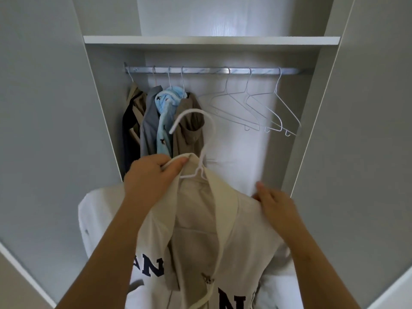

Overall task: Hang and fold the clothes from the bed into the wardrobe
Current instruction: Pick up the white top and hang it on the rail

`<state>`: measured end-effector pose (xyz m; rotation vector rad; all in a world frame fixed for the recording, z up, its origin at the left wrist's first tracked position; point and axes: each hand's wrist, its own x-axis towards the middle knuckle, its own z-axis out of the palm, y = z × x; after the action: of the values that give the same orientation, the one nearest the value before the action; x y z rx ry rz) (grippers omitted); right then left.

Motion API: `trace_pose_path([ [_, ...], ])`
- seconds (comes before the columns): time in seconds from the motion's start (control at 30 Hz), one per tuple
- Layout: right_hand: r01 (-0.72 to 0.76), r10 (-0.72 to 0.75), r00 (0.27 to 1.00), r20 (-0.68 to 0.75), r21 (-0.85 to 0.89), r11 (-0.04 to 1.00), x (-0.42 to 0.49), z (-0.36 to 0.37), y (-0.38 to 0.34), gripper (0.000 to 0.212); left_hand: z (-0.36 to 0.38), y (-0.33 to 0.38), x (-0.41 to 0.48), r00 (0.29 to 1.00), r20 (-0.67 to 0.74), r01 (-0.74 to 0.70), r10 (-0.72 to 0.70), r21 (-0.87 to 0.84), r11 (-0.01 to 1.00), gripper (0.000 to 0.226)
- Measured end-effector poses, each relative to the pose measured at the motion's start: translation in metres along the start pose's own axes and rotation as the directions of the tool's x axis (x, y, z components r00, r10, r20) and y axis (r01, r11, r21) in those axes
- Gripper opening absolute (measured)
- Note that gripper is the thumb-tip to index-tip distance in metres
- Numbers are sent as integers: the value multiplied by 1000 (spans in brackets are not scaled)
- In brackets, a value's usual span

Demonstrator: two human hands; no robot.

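A cream hooded sweatshirt (200,230) with dark letters hangs on a white hanger (201,139), held up in front of the open wardrobe below the metal rail (214,70). My left hand (151,177) grips the hood's edge and the hanger's left shoulder. My right hand (276,206) pinches the sweatshirt's right shoulder. The hanger's hook is free, below the rail and in front of the hung clothes.
Several garments (160,121) hang at the rail's left end: beige, grey, light blue and brown. Three empty white hangers (256,110) hang on the right half. A white shelf (211,40) spans above the rail. Wardrobe doors (44,130) stand open at both sides.
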<state>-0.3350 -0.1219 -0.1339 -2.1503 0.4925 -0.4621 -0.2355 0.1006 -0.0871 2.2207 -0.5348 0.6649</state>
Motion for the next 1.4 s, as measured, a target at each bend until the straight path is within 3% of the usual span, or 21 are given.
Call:
trace_pose_path([
  [0.07, 152, -145, 975, 171, -29, 988, -10, 8, -21, 50, 15, 11, -4, 999, 35, -4, 3, 21, 1000, 48],
  [0.17, 238, -270, 916, 297, 139, 961, -17, 14, -34, 37, 34, 23, -12, 998, 54, -14, 14, -2, 1000, 46],
  [0.23, 253, -301, 904, 303, 186, 949, -16, 14, -34, 29, 40, 25, -17, 999, 36, -26, 27, -16, 1000, 44],
  [0.33, 258, -311, 915, 255, 221, 940, -13, 12, -30, 36, 46, 25, -17, 998, 51, -22, 23, -31, 999, 46],
  [0.5, 190, -224, 960, 166, 199, 961, -12, 6, -21, 50, 58, 18, -18, 973, 206, 137, -102, -165, 977, 43],
  [0.67, 19, -27, 999, 44, 170, 985, -10, -2, -1, 50, 67, 9, -29, 952, 238, 264, -191, -325, 908, 22],
  [0.73, -32, 31, 999, 11, 186, 982, -11, -4, 6, 52, 73, 12, -32, 917, 294, 374, -270, -397, 838, 24],
  [0.83, -105, 108, 994, -3, 217, 970, -13, -3, 14, 54, 78, 16, -29, 807, 421, 588, -414, -511, 628, 23],
  [0.9, -148, 153, 988, -2, 225, 963, -12, 0, 17, 53, 82, 16, -27, 759, 466, 651, -455, -519, 554, 22],
  [1.03, -211, 214, 977, 9, 226, 951, -3, 13, 17, 52, 89, 11, -20, 730, 503, 683, -463, -511, 522, 18],
  [1.4, -262, 258, 964, 59, 357, 897, 94, 51, -15, 34, 128, -44, 75, 773, 438, 632, -458, -586, 507, 12],
])
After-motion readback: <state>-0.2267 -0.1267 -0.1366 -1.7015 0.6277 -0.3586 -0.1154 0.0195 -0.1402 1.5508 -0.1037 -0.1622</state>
